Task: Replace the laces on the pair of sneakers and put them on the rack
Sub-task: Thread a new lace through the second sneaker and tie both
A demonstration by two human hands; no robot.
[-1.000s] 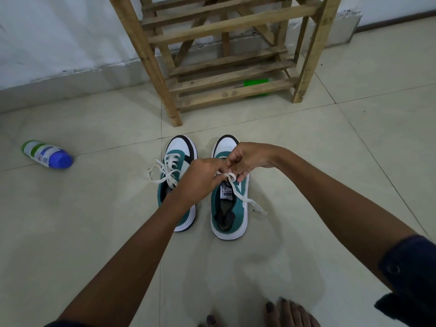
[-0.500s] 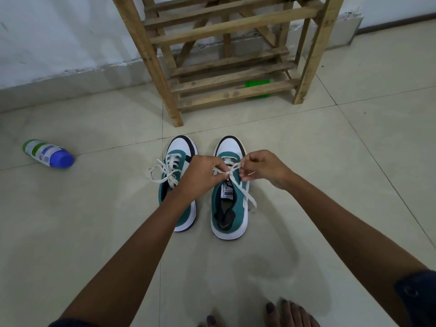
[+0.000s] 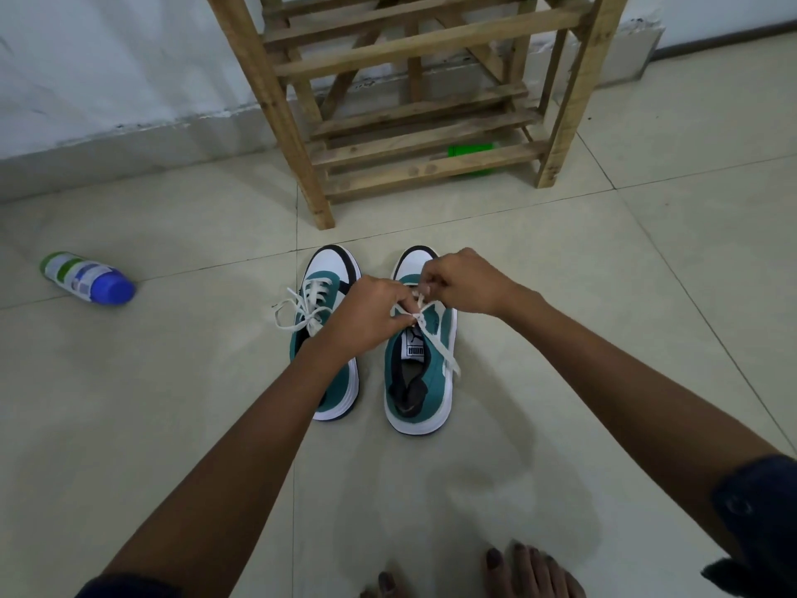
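Since the earlier frame both hands have closed together. Left hand and right hand pinch the white lace over the right sneaker on the floor; the knot looks half-tied. Left sneaker just beside, below the rack.

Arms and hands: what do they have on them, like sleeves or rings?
Both arms are bare up to dark navy sleeves pushed high; the right sleeve shows a round button. The left hand and right hand wear no gloves; no rings or watch show.
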